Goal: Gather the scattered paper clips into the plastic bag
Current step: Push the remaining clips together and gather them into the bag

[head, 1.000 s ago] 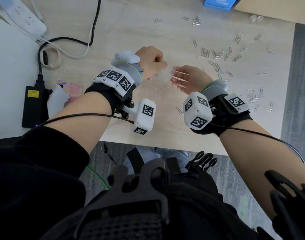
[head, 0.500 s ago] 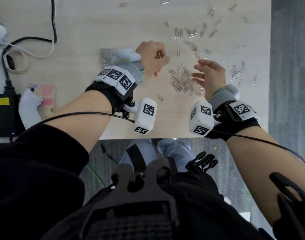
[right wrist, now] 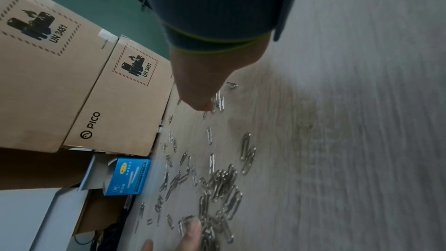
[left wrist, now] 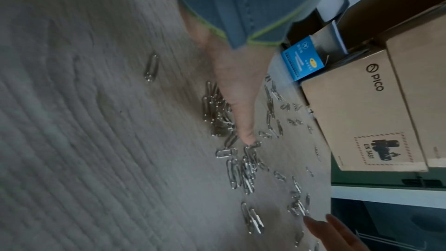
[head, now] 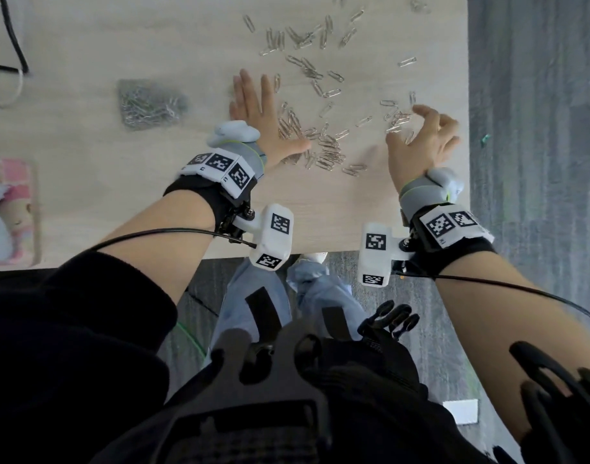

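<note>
Silver paper clips [head: 323, 152] lie scattered over the light wooden table [head: 119, 202], with a denser pile in front of me. My left hand [head: 258, 108] lies flat on the table, fingers straight, its thumb [left wrist: 241, 106] against the pile's left side. My right hand [head: 424, 139] is arched over a small cluster of clips [head: 399, 120] near the table's right edge, fingers loosely bent, thumb tip [right wrist: 202, 102] on the wood; it grips nothing that I can see. The clear plastic bag [head: 149, 105], holding many clips, lies flat to the left of my left hand.
Brown cardboard boxes [left wrist: 362, 114] and a small blue box [left wrist: 301, 60] stand at the table's far side. A pink item [head: 12, 209] lies at the left, a black cable [head: 16, 45] at the far left. The table's right edge [head: 467, 128] is beside my right hand.
My left hand has opened from a fist and now lies flat beside the pile. My right hand has moved right to the clips near the table's edge. The bag now shows fully.
</note>
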